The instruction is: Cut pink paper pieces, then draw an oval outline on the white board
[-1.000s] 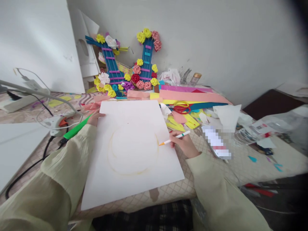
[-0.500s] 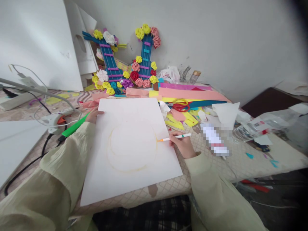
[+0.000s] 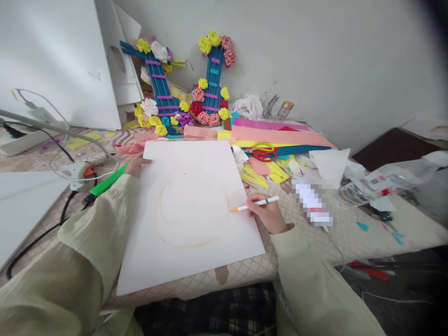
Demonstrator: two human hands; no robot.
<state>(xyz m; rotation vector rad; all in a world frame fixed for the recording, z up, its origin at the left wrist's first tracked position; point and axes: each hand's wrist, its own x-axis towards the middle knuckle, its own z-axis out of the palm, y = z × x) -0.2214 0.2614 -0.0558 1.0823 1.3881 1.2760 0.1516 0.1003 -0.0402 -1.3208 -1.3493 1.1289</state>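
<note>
A large white board lies on the table before me, with a faint yellow-orange rounded outline drawn on it. My right hand is closed around a white felt-tip marker with a green band and an orange tip. Its tip points left, at the right side of the outline; whether it touches the surface I cannot tell. My left hand grips the board's upper left edge, one digit lying over the top face and the other fingers mostly hidden. A green strip-shaped object lies beside the left wrist.
Two blue guitar-shaped pieces with paper flowers lean on the wall. Red and yellow scissors lie among paper scraps right of the board. A glue gun with cords is at left, a plastic bottle at right.
My right hand and the marker have shifted slightly down along the right side of the outline. My left hand keeps its place at the board's edge.
</note>
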